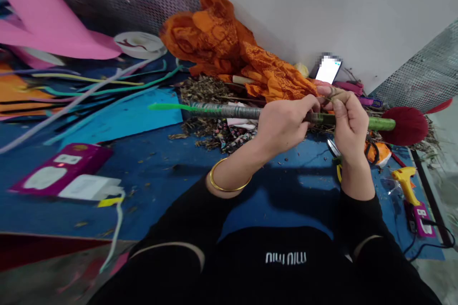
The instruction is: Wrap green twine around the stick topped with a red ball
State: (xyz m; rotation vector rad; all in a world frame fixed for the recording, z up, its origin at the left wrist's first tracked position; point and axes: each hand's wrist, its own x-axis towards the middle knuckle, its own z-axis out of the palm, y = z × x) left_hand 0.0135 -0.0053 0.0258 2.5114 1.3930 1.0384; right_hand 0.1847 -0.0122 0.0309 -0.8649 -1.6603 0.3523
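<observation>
A long stick [241,112] lies level across my view, wrapped in grey and green strands on its left part. Its right part is smooth green [381,124] and reaches a dark red round piece [408,126]. A bright green strip [170,107] sticks out at the left end. My left hand [282,121], with a gold bangle on the wrist, is closed around the stick's middle. Just to its right, my right hand [349,121] is closed over the green part. Its thumb and fingers pinch a thin brownish strand [328,99] above the stick; its ends are hidden.
Crumpled orange cloth [222,43] and dry plant scraps [203,90] lie behind the stick. A lit phone [327,69] leans at the back. Scissors [333,148], a yellow glue gun [406,183] and a purple power strip [64,169] rest on the blue table [161,205].
</observation>
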